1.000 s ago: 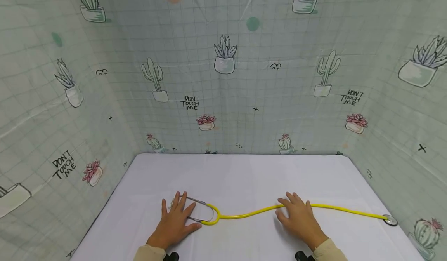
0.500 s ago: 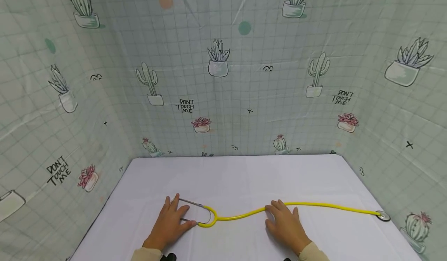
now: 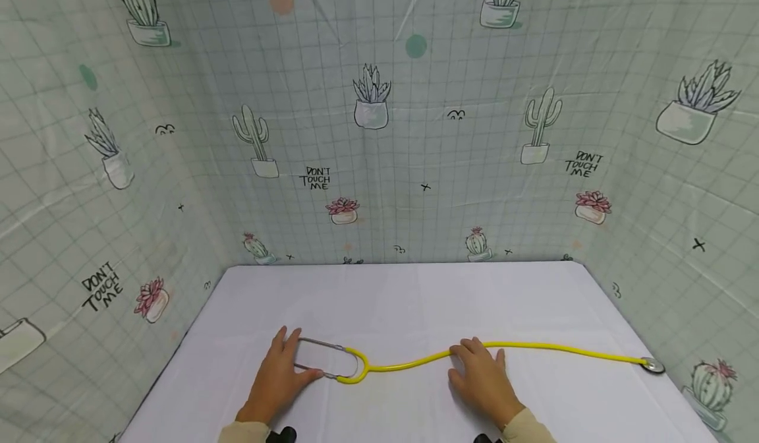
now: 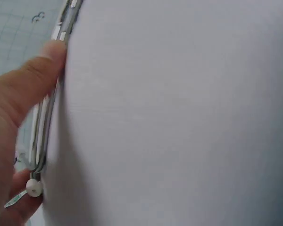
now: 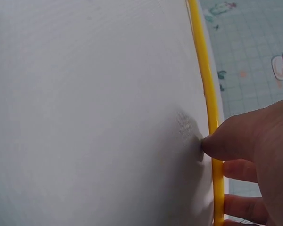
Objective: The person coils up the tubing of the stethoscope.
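A yellow stethoscope lies stretched across the white table, its metal chest piece near the right edge. At its left end my left hand spans the metal ear tubes, thumb on the near tube and fingers by the far one. A white ear tip shows beside those fingers in the left wrist view. Midway along the yellow tubing, my right hand holds the tube, its thumb on the near side and fingers across on the far side.
The white table is bounded by cactus-print cloth walls at the back and both sides. Dark objects show at both wrists, by the beige sleeves.
My left hand has drawn slightly left and narrowed about the ear tubes. The right hand has shifted left and come down onto the tubing. The head view has tilted and shifted slightly.
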The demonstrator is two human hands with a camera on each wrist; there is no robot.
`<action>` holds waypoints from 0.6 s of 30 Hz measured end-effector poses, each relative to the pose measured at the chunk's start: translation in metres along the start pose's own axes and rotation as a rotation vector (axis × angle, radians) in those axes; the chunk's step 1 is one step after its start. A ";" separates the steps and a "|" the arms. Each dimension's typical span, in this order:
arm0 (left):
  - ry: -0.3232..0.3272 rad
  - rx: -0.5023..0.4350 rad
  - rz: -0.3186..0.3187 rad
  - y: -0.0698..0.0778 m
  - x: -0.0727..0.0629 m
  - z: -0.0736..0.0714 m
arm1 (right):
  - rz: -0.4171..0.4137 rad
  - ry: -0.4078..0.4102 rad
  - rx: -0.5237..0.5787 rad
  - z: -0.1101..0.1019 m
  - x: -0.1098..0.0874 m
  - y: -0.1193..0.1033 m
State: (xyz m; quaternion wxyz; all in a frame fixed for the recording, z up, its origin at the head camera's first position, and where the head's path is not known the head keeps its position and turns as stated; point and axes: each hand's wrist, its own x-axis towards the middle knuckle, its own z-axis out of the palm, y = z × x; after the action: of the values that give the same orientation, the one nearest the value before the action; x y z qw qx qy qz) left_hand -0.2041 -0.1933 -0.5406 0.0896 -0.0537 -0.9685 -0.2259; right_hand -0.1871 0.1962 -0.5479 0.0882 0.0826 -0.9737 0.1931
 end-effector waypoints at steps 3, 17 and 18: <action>-0.020 -0.045 -0.027 -0.003 0.005 -0.006 | -0.007 -0.018 0.017 -0.001 0.001 -0.002; -0.029 0.012 -0.075 -0.002 0.013 -0.006 | -0.062 -0.076 -0.038 -0.008 -0.001 -0.007; -0.029 0.012 -0.081 -0.002 0.013 -0.005 | -0.060 -0.074 -0.040 -0.007 -0.001 -0.007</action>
State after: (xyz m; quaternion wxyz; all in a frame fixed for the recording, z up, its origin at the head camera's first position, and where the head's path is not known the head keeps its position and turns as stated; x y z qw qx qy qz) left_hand -0.2162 -0.1965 -0.5345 0.0666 -0.0173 -0.9725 -0.2227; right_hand -0.1836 0.1928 -0.5388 0.0594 0.1171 -0.9771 0.1676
